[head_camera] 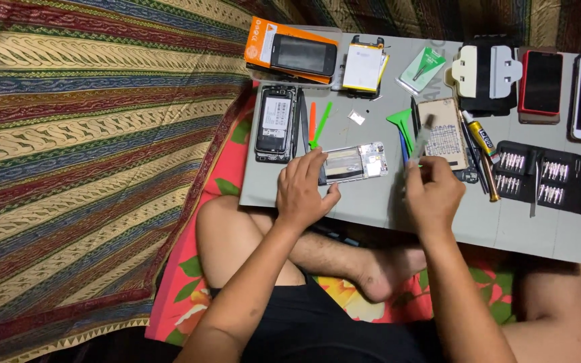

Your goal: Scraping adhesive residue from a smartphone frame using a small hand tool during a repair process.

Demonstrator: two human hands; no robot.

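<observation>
At frame centre, the left hand presses flat on the opened silver phone frame, fingers spread. Just right, the right hand pinches a thin grey tool upright.

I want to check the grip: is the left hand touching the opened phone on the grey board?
Touching. The head view shows the left hand with its fingers lying over the left end of the opened phone.

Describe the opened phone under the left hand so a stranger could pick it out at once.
Start at the grey board across the person's lap. Near its front edge, the left hand presses on an opened phone lying sideways. Unlike the upright opened phone behind it, its pale metal inside shows.
</observation>
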